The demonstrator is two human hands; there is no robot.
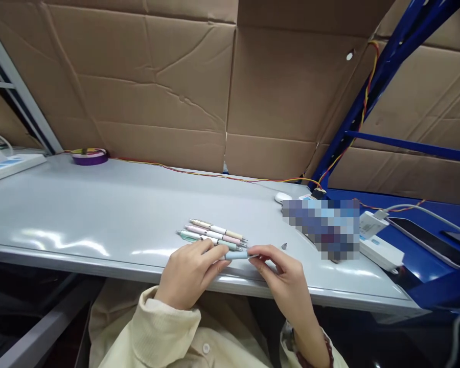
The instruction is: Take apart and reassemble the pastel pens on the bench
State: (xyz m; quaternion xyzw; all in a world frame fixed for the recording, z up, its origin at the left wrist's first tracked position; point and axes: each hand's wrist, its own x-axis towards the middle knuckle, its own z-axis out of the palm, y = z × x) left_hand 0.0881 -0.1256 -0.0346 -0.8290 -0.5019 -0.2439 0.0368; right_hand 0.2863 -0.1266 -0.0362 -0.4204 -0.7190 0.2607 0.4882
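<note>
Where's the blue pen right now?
In the head view, the blue pen is pinched between the left hand and right hand at the near edge of the grey table, just in front of the other pastel pens.

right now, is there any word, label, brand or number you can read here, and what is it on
No text can be read.
white box: blue label marks, too small to read.
white power strip: blue markings, blurred.
blue pen held by left hand and right hand, and the loose pens: no print visible.
pixelated patch: hidden.
</note>
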